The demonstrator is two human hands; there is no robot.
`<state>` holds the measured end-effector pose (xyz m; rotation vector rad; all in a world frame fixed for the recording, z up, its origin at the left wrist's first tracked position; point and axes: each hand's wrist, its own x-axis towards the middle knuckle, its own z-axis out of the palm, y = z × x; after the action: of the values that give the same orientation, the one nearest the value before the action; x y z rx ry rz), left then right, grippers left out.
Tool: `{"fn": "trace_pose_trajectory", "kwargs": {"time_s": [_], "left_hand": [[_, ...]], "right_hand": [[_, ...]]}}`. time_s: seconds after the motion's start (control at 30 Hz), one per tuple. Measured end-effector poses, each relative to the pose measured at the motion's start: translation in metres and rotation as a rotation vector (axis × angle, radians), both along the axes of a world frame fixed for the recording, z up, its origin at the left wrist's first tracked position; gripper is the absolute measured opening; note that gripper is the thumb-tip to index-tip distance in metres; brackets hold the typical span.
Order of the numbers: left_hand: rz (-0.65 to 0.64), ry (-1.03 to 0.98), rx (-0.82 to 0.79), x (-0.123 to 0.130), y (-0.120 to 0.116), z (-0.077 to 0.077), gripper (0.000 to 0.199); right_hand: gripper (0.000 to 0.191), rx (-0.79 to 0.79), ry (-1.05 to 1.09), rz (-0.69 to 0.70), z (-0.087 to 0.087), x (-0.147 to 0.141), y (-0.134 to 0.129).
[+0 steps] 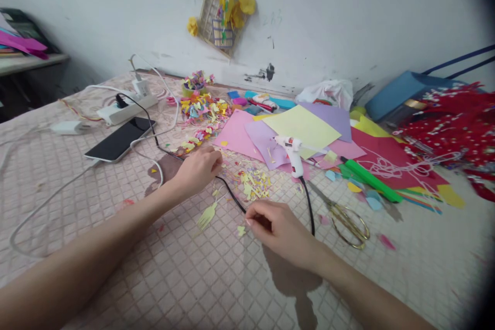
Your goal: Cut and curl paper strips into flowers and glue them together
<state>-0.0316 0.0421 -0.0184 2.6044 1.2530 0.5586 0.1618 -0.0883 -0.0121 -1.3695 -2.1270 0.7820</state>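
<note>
A thin black cable [230,193] runs between my two hands above the tablecloth. My left hand [201,167] is closed on the cable, its fingertips mostly turned away from view. Thumb and index finger of my right hand [276,224] pinch the same cable farther along. Beyond the right hand, the cable leads up to a white glue gun [293,155] standing by the coloured paper. A pale yellow fringed paper piece [208,216] and small paper scraps [255,184] lie around the hands.
Gold-handled scissors [348,219] and a green cutter [371,180] lie at right. Coloured paper sheets [305,126] and cut paper pieces [209,107] cover the back. At left are a phone [121,139], a power strip [126,108] and white charging cables [58,198].
</note>
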Motion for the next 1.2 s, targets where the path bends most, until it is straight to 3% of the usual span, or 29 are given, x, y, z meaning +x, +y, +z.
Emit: {"fn": "trace_pose_trajectory", "kwargs": {"time_s": [0.4, 0.57, 0.83, 1.2], "left_hand": [[-0.015, -0.029, -0.015, -0.001, -0.002, 0.0, 0.011], [-0.101, -0.105, -0.021, 0.004, -0.003, -0.002, 0.01], [-0.128, 0.027, 0.08, 0.012, -0.005, -0.005, 0.013], [-0.146, 0.006, 0.09, 0.012, -0.002, -0.008, 0.015]], "right_hand": [[0.01, -0.138, 0.131, -0.051, -0.001, 0.008, 0.005], [0.01, -0.144, 0.167, -0.061, -0.004, 0.009, 0.008], [0.011, -0.178, 0.181, -0.07, -0.004, 0.008, 0.008], [0.01, -0.167, 0.203, -0.078, -0.004, 0.009, 0.009]]}}
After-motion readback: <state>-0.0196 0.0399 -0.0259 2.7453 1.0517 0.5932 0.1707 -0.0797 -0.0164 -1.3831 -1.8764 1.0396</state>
